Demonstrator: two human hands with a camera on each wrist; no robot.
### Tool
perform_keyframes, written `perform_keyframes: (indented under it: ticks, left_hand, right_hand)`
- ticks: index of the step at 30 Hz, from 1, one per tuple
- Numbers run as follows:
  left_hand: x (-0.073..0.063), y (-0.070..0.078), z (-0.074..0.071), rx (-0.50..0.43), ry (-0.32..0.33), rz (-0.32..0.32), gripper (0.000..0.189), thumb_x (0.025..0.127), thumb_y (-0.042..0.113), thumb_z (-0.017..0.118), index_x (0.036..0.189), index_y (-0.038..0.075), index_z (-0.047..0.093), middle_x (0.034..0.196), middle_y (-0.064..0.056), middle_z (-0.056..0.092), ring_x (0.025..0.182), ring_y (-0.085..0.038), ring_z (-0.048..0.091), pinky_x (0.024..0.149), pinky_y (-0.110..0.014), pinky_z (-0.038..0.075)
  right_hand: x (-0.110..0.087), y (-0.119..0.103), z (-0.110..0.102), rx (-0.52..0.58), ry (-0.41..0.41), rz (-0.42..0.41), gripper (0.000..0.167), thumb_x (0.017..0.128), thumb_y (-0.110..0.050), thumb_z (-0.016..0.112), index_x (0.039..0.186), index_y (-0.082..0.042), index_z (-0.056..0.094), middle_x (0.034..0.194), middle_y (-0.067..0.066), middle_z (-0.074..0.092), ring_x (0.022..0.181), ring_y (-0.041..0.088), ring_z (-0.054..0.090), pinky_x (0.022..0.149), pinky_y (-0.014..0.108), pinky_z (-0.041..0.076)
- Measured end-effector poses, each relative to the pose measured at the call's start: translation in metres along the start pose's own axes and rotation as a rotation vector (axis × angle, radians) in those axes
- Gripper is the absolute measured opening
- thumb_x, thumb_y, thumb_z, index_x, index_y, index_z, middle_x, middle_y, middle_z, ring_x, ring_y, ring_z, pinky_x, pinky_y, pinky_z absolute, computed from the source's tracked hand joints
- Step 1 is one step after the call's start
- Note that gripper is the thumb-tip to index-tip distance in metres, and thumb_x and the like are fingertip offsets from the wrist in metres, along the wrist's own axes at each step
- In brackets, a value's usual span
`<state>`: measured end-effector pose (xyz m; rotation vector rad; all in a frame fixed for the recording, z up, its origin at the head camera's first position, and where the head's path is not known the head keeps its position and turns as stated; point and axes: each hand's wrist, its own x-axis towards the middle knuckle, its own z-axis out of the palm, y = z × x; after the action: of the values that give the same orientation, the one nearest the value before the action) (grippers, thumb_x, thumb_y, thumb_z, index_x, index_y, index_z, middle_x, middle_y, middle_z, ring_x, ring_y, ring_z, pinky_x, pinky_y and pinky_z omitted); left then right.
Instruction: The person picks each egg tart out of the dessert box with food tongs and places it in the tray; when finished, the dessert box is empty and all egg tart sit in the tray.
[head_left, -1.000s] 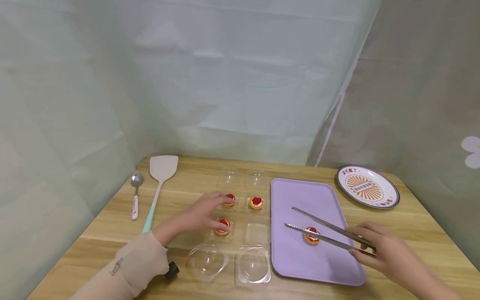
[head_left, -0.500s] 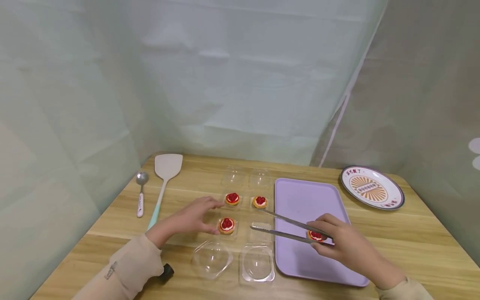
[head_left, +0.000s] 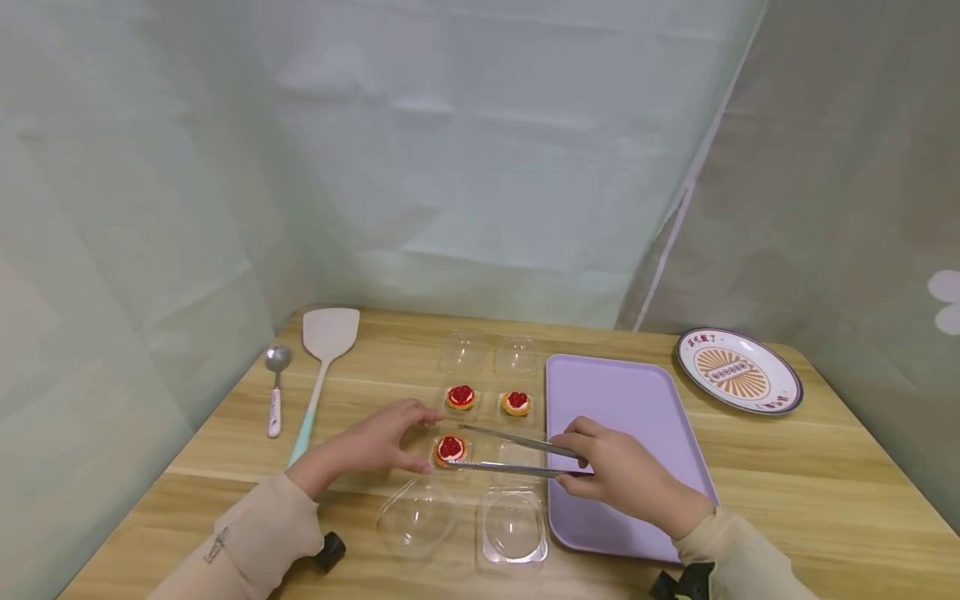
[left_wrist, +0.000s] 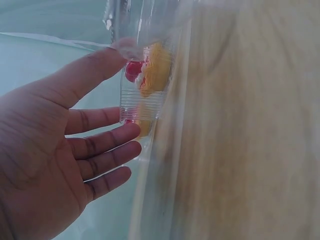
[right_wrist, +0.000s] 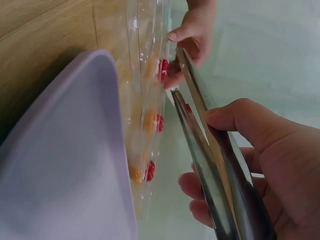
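Observation:
My right hand grips metal tongs by the handle end, over the lilac tray. The tongs' two arms stand apart, with their tips over a front-left berry tart in its clear plastic box. Beside that tart my left hand hovers, its fingers spread and holding nothing; in the left wrist view its fingertips are close to the box wall. Two more tarts sit behind, one at back left and one at back right. The box compartment under the tongs holds no tart.
Clear domed lids stand open before the boxes, one at front left and one at front right. At left lie a spatula and a spoon. A patterned plate stands at back right.
My right hand has carried the tongs leftward from the tray to the boxes. The tart seen earlier on the tray is now hidden by that hand. My left hand has drawn back slightly from the tarts.

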<state>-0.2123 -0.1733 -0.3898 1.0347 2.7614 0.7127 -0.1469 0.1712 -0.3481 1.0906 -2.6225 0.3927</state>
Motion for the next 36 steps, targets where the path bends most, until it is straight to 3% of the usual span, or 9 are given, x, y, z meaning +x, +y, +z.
perform_keyframes:
  ticks: [11,19,36]
  left_hand:
    - [0.0,0.0,0.001,0.037,0.058,0.062,0.072,0.072,0.041,0.08,0.127,0.001,0.057,0.112,-0.007,0.064,0.107,-0.026,0.059,0.095,-0.048,0.048]
    - [0.0,0.0,0.001,0.005,0.019,0.013,0.071,0.073,0.039,0.081,0.129,0.003,0.056,0.114,-0.005,0.063,0.11,-0.025,0.058,0.099,-0.047,0.046]
    - [0.0,0.002,0.0,-0.001,0.021,0.001,0.07,0.073,0.037,0.081,0.128,0.002,0.056,0.114,-0.007,0.063,0.11,-0.027,0.058,0.099,-0.048,0.047]
  right_hand:
    - [0.021,-0.006,0.001,-0.054,-0.099,-0.005,0.031,0.073,-0.019,0.075,0.103,-0.011,0.071,0.084,-0.005,0.056,0.061,0.0,0.042,0.055,0.017,0.042]
    - [0.033,-0.01,-0.008,-0.119,-0.168,-0.021,0.027,0.072,-0.018,0.075,0.098,-0.013,0.071,0.078,-0.005,0.053,0.06,0.005,0.045,0.054,0.023,0.044]
    - [0.037,-0.011,-0.011,-0.168,-0.147,-0.086,0.022,0.072,-0.016,0.075,0.093,-0.014,0.07,0.081,-0.005,0.057,0.068,0.008,0.056,0.06,0.026,0.05]
